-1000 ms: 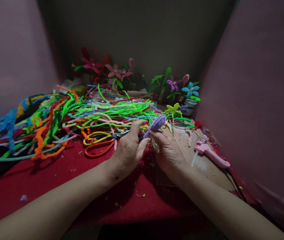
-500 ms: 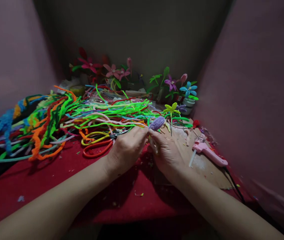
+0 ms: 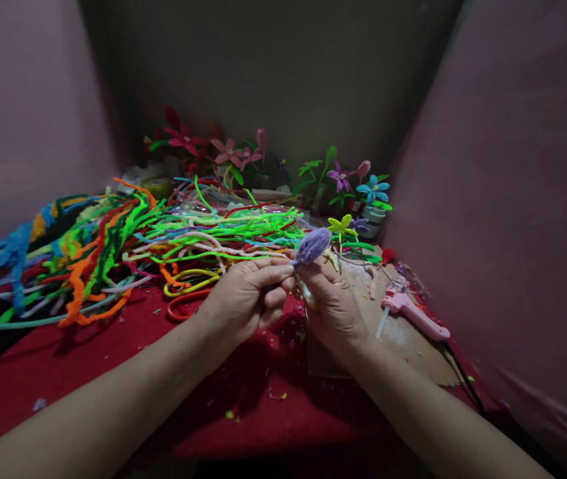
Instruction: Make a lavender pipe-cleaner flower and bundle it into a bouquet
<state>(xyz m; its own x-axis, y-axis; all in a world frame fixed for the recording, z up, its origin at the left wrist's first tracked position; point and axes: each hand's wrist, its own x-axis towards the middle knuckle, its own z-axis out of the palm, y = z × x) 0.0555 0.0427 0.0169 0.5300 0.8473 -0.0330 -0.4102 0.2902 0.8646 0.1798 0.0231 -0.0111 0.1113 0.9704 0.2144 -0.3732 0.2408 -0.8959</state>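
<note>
A purple fuzzy flower bud point(image 3: 314, 245), made of bent pipe cleaner, stands tilted to the right between my two hands. Thumb and fingertip of my left hand point(image 3: 243, 293) pinch the narrow base of the bud. My right hand point(image 3: 336, 309) is closed behind and below it, gripping it with thumb and fingers. Something pale and shiny shows under the right thumb; I cannot make out what it is. Red and yellow loop handles point(image 3: 177, 310) of a hand tool lie just left of my left hand, their other end hidden.
Many coloured pipe cleaners point(image 3: 223, 229) heap across the left and middle. A pink glue gun point(image 3: 420, 318) lies on a cardboard sheet point(image 3: 427, 356) at right. Behind stand pipe-cleaner flowers, among them a yellow one point(image 3: 341, 225) and a blue one point(image 3: 373, 191). Scraps dot the red cloth point(image 3: 243, 419).
My left hand has turned so that its fingers show, curled below the pinch. The bud is a little more upright and larger in view. The whole view has shifted slightly.
</note>
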